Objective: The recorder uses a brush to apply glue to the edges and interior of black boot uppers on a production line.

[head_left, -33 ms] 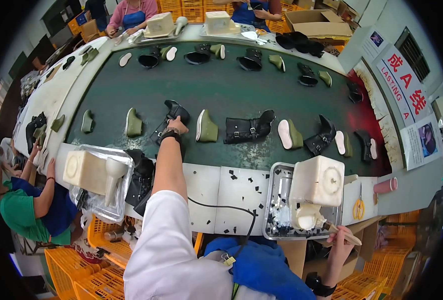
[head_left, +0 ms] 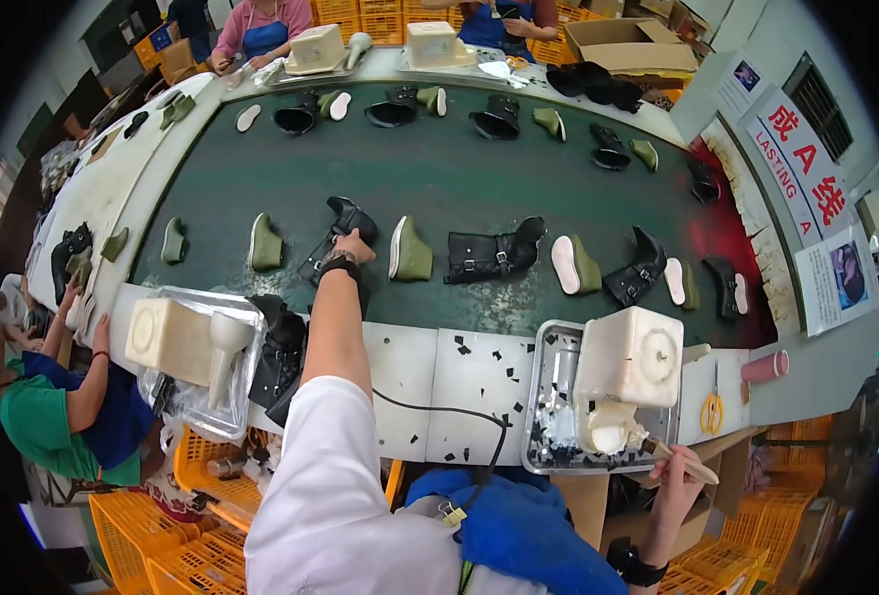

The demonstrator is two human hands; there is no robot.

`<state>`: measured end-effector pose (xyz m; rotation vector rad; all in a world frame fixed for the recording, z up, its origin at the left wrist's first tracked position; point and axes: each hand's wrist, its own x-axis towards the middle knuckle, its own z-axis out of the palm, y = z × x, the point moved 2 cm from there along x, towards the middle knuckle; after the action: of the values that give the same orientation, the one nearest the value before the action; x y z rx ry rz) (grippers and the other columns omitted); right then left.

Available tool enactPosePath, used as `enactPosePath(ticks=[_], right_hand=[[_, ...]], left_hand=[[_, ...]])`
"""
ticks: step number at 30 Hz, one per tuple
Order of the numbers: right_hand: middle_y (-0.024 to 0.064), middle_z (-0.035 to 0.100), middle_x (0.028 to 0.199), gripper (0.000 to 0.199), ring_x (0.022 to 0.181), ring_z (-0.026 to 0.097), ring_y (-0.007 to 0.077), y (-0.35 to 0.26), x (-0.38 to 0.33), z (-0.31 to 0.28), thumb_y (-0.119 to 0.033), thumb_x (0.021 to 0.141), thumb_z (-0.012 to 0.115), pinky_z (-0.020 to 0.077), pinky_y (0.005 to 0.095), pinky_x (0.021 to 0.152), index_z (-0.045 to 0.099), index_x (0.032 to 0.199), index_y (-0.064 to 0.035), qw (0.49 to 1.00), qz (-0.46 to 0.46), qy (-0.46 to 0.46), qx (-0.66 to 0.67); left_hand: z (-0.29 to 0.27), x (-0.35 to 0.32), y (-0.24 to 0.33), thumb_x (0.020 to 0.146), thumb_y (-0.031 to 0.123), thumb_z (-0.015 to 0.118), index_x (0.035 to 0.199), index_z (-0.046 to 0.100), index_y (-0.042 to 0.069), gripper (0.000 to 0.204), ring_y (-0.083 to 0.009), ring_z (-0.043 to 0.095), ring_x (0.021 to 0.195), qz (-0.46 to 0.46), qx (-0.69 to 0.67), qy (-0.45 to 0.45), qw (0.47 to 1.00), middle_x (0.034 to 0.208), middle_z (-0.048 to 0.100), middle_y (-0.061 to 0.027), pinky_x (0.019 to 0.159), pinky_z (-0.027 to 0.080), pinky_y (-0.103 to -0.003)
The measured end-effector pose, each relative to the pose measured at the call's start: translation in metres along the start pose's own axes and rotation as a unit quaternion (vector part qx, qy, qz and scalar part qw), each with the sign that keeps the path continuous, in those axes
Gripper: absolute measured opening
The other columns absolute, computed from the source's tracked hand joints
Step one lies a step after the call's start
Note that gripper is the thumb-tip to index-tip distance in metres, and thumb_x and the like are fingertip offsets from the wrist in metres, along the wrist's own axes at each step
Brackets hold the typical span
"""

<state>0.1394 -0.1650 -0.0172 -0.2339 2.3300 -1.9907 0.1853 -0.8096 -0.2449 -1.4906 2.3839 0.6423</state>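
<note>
My left hand (head_left: 353,248) reaches out over the green work surface, its fingers closed on a black buckled boot (head_left: 348,214) lying there. Part of that boot is behind my hand and wrist. At the right, my right hand (head_left: 671,488) holds a brush (head_left: 699,472) by its pale wooden handle. The brush's bristle end is at the white-coated opening of a cream plastic glue container (head_left: 626,362), which stands in a metal tray (head_left: 548,382). Another black boot (head_left: 281,357) lies left of my left forearm, partly hidden by it.
Green wedge shoe pieces (head_left: 411,250) and black boots (head_left: 494,253) lie in a row along the green surface (head_left: 380,164). Orange-handled scissors (head_left: 712,412) and a pink cup (head_left: 764,368) are at the right. A black cable (head_left: 439,409) crosses the white ledge. A co-worker in green (head_left: 53,421) works at left.
</note>
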Motion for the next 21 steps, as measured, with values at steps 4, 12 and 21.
enactPosePath(ticks=[4,12,21], right_hand=[[0.0071,0.056,0.071,0.018,0.057,0.052,0.0112,0.000,0.005,0.001,-0.013,0.088,0.054,0.0429,0.0207,0.053,0.055,0.098,0.0015,0.999,-0.006,-0.020,0.026],[0.0074,0.057,0.073,0.020,0.059,0.052,0.0103,0.013,0.024,-0.009,-0.012,0.088,0.051,0.0414,0.0193,0.053,0.054,0.102,0.0014,0.993,-0.050,-0.071,0.083],[0.0089,0.057,0.084,0.027,0.064,0.050,0.0096,0.018,0.040,0.012,-0.013,0.089,0.053,0.0411,0.0201,0.060,0.052,0.111,0.0020,0.963,-0.048,-0.183,0.194]], left_hand=[[-0.021,-0.017,0.014,0.063,0.033,0.068,0.130,0.037,0.012,0.077,-0.0385,0.046,0.113,0.022,-0.023,0.075,0.997,0.124,0.044,-0.0263,0.094,0.041,-0.040],[-0.090,-0.214,0.094,0.073,0.034,0.065,0.123,0.045,0.000,0.063,-0.0320,0.048,0.111,0.333,-0.094,0.183,0.920,0.118,0.052,-0.0209,0.094,0.039,-0.037],[-0.034,-0.467,0.037,0.080,0.027,0.063,0.134,0.032,0.009,0.065,-0.0236,0.053,0.106,0.434,-0.234,-0.024,0.870,0.115,0.054,-0.0155,0.091,0.041,-0.035]])
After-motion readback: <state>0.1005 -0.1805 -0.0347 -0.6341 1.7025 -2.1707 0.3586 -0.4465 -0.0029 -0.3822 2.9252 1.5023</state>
